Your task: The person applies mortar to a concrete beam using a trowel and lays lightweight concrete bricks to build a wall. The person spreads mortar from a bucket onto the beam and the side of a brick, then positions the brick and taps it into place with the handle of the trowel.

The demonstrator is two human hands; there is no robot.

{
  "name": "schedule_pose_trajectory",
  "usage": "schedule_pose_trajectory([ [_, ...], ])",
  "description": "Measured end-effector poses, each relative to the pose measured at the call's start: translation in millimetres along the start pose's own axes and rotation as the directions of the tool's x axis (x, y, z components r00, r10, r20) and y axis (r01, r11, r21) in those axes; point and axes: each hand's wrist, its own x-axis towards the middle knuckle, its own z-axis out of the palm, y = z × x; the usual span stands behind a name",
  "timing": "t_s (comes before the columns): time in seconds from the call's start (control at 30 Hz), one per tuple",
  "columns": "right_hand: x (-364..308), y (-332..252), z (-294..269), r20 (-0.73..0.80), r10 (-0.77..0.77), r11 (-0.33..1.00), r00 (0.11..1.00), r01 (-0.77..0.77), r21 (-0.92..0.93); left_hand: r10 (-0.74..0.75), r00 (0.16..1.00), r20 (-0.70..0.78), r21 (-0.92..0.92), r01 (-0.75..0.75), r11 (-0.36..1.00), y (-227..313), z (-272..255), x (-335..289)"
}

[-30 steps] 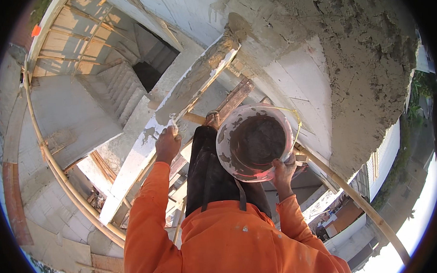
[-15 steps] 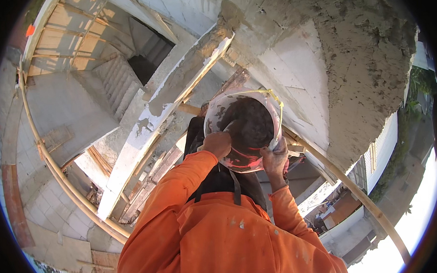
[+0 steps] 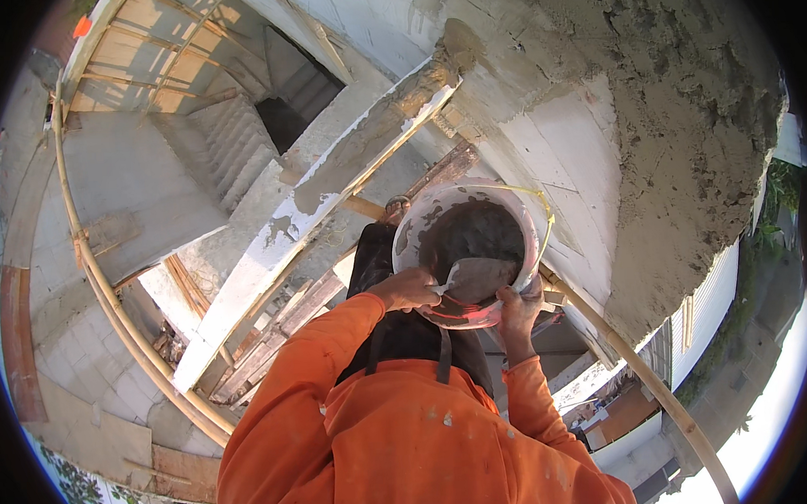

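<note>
Gripping a trowel (image 3: pixel 482 279), the left hand (image 3: pixel 408 289) is keeping its fingers curled tight around the handle, right at the near left edge of a bucket (image 3: pixel 409 230). Over on the other side, the right hand (image 3: pixel 519 306) is pinching the rim, thumb lying over the edge and fingers pressing along the outside. And the trowel's broad blade is lying inside the bucket's mouth, its tip pointing toward the right thumb; whether it is touching the grey mortar (image 3: pixel 478 227) below, I cannot tell. A yellow strap (image 3: pixel 544 213) is arching around the far right side of the rim. The bucket itself is sitting in front of the person's dark trousers, a foot (image 3: pixel 397 208) showing just beyond its left edge. Off to the left, a long ledge (image 3: pixel 274 243) is running diagonally, wearing patchy grey plaster, while a bamboo pole (image 3: pixel 653 390) is slanting away at lower right.
</note>
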Motion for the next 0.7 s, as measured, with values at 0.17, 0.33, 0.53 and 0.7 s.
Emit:
schedule_pose_trajectory([
  [0.17, 3.7, 7.7, -2.7, 0.001, 0.076, 0.995, 0.997, -0.076, 0.06, 0.061, 0.965, -0.255, -0.213, -0.117, 0.97, -27.1, -37.1, -32.8],
  [0.33, 1.5, 3.5, -1.7, 0.006, 0.121, 0.992, 0.993, -0.121, -0.023, 0.1, 0.687, -0.719, -0.01, -0.154, 0.988, -63.6, -100.8, -57.5],
  [0.53, -4.3, 8.2, -9.0, -0.037, 0.161, 0.978, 0.986, -0.164, -0.129, -0.038, 0.339, -0.94, 0.129, 0.455, 0.881, -105.1, -144.6, -48.4],
  [0.7, -11.3, 7.5, -11.5, -0.054, 0.124, 0.985, 0.991, -0.129, -0.11, -0.2, 0.257, -0.946, -0.021, 0.564, 0.826, -152.4, -139.3, -19.7],
])
